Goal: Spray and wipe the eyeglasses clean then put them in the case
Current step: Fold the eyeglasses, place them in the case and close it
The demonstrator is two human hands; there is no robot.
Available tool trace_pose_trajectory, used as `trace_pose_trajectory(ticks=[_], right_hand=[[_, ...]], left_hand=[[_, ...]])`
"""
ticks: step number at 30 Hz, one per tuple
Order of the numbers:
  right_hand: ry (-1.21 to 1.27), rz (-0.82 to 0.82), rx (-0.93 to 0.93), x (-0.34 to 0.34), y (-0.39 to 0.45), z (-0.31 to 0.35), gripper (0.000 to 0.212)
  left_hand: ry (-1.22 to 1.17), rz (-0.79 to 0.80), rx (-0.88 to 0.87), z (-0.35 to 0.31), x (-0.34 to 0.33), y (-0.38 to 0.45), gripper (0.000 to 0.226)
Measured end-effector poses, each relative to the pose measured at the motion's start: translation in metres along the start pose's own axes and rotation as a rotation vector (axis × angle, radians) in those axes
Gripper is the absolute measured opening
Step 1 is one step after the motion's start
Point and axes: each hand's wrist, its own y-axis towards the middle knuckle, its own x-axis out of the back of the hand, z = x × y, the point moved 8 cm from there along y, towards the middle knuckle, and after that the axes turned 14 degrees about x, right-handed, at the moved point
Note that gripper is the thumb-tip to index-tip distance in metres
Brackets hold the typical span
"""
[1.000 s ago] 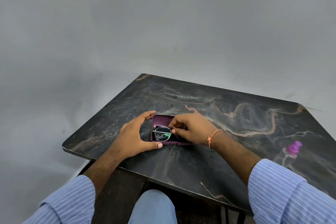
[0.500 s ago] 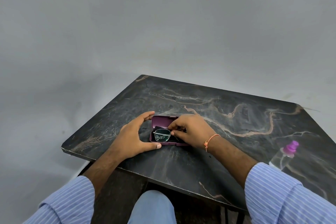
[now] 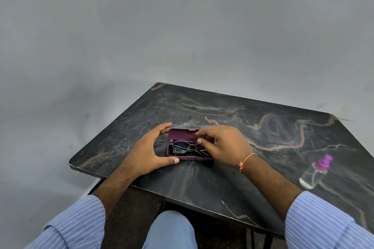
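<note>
While folded eyeglasses [image 3: 185,147] are now lying fully in maroon case [image 3: 182,135], right hand [image 3: 223,141] is lifting off at 3 o'clock, fingers loosening; left hand [image 3: 150,148] bracing case end, uncurled; closing lid likely next.

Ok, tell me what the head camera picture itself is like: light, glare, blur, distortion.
Head view: soft, even light, with only faint shadows under the hands; a pale reflection sits on the lens of the eyeglasses in the open case; the right hand has slightly smeared fingertips, the left hand is sharper; the wide lens skews the table edges; the spray bottle is a little soft.
</note>
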Motion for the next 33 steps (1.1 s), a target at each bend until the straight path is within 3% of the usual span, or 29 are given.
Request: trace_pose_trajectory(ticks=[3,6,8,11,16,21,26,33], right_hand=[[-0.013,-0.077,-0.031,0.008,-0.009,-0.010,0.038],[0.080,0.082,-0.104,-0.006,-0.018,-0.020,0.079],[0.120,0.164,-0.120,-0.016,-0.025,-0.022,0.088],[0.140,0.164,-0.092,-0.025,-0.032,-0.020,0.079],[0.110,0.097,-0.010,-0.024,-0.037,-0.009,0.046],[0.128,0.077,-0.039,-0.026,-0.043,-0.007,0.043],[0.183,0.027,-0.108,-0.026,-0.045,-0.012,0.039],[0.239,0.002,-0.178,-0.028,-0.047,-0.020,0.034]], left_hand=[[-0.013,0.002,0.004,0.000,-0.001,0.000,0.117],[0.012,0.000,-0.014,0.000,-0.001,-0.001,0.111],[0.049,-0.009,-0.050,-0.001,-0.001,-0.002,0.100],[0.067,-0.023,-0.079,-0.003,0.000,-0.002,0.081],[0.082,-0.010,-0.116,-0.002,-0.003,0.000,0.051],[0.058,0.006,-0.071,0.003,-0.006,0.002,0.047],[-0.040,0.020,-0.025,0.007,-0.006,0.006,0.024],[-0.060,0.025,-0.005,0.011,-0.006,0.009,0.024]])
